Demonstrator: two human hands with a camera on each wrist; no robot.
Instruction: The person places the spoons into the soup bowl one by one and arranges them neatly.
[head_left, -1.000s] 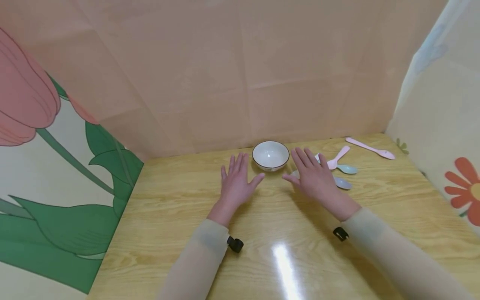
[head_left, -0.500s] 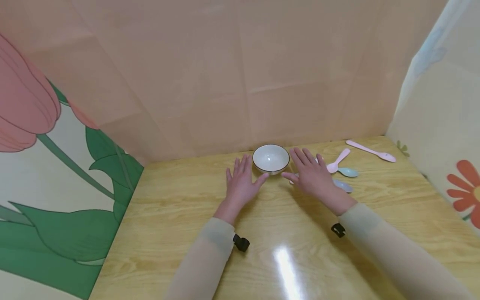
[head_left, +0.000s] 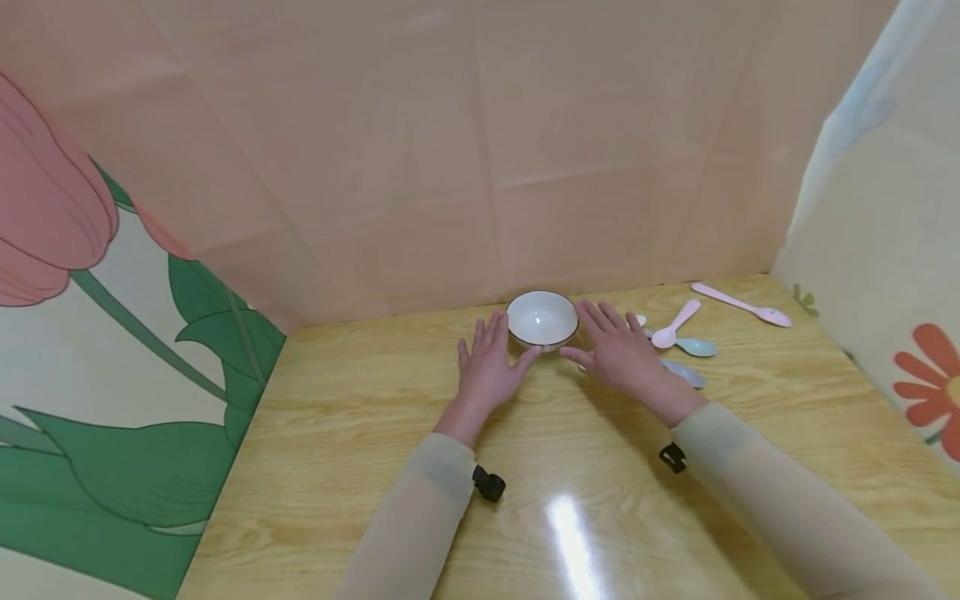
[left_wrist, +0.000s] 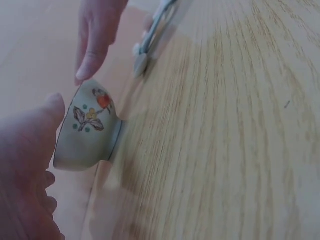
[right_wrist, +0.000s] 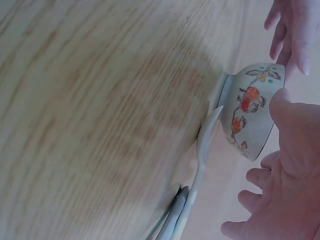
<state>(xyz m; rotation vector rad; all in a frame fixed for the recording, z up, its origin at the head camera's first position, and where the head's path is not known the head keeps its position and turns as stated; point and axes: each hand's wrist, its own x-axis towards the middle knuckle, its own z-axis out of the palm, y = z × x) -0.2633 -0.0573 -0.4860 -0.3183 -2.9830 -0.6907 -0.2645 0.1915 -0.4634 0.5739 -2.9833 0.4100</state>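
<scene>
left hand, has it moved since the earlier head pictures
Yes. In the head view the left hand has moved to the right, closer to the bowl, which has stayed in place.

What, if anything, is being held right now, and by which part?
Nothing is visibly gripped. The left hand and right hand flank the bowl, which stands on the table; whether either touches it cannot be told.

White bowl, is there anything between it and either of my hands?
Nothing visible stands between the white bowl and the left hand or right hand. A pale spoon lies lower, on the table, near its foot.
</scene>
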